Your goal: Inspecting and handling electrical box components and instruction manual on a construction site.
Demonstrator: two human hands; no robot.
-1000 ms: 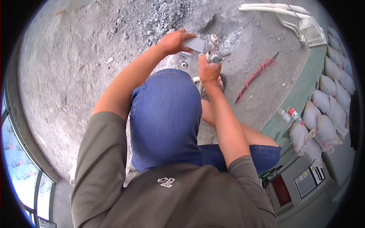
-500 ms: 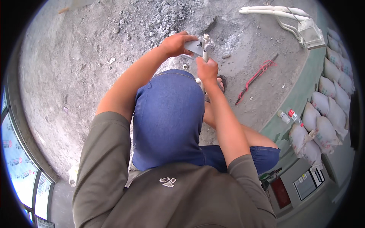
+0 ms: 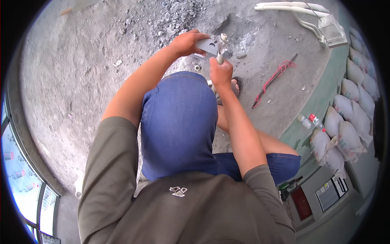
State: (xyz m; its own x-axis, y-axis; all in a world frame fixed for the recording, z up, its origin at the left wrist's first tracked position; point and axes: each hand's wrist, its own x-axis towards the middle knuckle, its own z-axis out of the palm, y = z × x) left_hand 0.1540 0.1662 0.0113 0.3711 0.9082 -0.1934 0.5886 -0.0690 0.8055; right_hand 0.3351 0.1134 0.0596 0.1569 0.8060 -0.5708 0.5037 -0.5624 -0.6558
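The grey box (image 3: 207,47) is at three o'clock from the left grip (image 3: 187,43), which is closed around its near end, with fingers on the upper edge and the thumb on the lower one. It is up off the ground, and its far end tips down a bit. The box is light grey, smooth and flat-sided, with a round dark hole near its far end. The right grip (image 3: 222,74) is wrapped tight around the pale handle of a hammer (image 3: 226,53), whose lumpy head is at twelve o'clock from that grip, right by the box. I cannot tell if they touch. A small white ring (image 3: 197,68) lies on the dusty ground at seven o'clock from the box.
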